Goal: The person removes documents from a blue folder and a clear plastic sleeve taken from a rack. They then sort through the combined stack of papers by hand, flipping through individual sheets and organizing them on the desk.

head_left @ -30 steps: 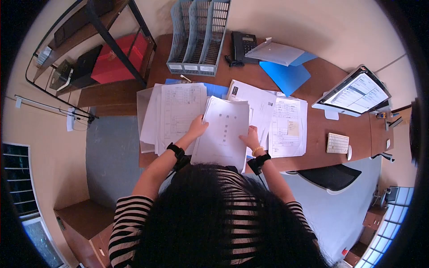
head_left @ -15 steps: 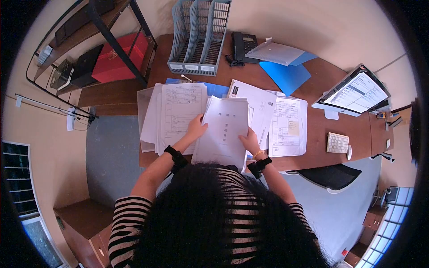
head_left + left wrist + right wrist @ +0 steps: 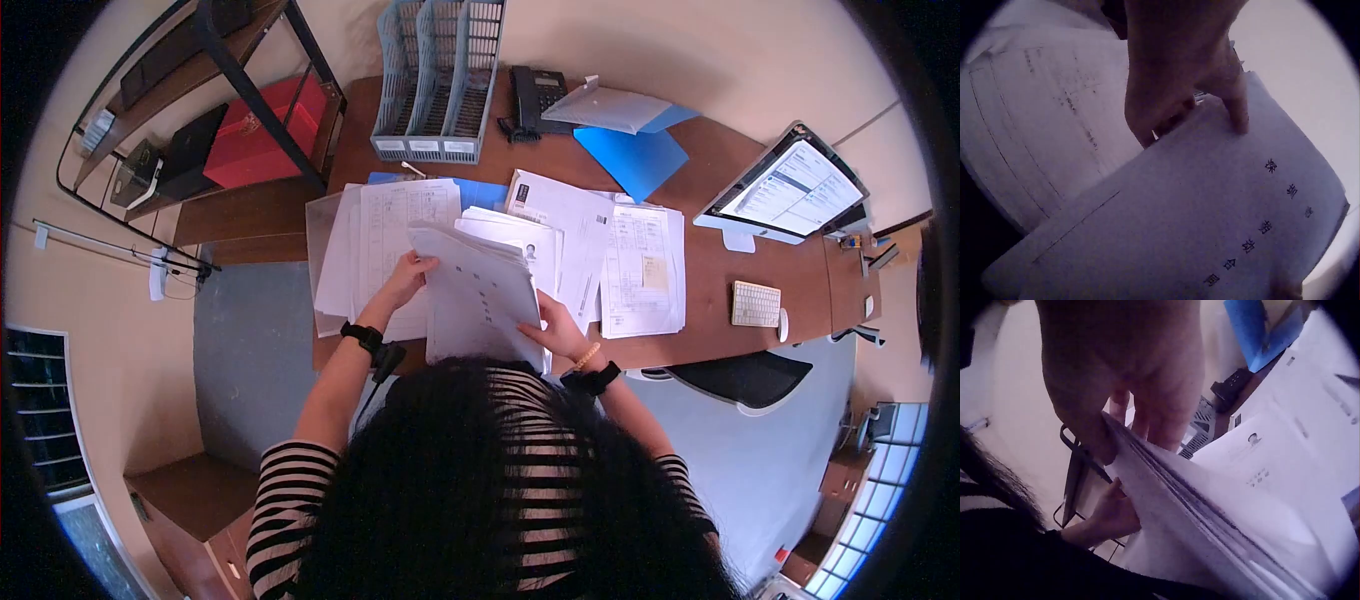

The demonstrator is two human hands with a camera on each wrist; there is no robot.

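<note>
Both hands hold a thick stack of printed papers (image 3: 478, 295), tilted up above the desk, its cover sheet bearing a few printed characters. My left hand (image 3: 408, 278) grips the left edge, thumb on the cover and fingers behind, as the left wrist view also shows. Along the right edge, my right hand (image 3: 556, 328) pinches the stack with its thumb on the front; in the right wrist view the sheet edges (image 3: 1185, 494) fan slightly apart. Behind the stack lies another pile of papers (image 3: 545, 255), its top sheet carrying a small portrait picture.
Form sheets (image 3: 385, 215) lie left on the desk, a white envelope (image 3: 575, 215) and more forms (image 3: 628, 300) right. A grey file rack (image 3: 425, 150), black telephone (image 3: 540, 95) and blue folder (image 3: 640, 165) stand behind. A monitor (image 3: 790, 195) and keyboard (image 3: 755, 304) are farther right.
The stack has been raised and tilted to the left, uncovering the sheet with the portrait picture. My left hand has moved left; my right hand stays at the right edge, a little lower.
</note>
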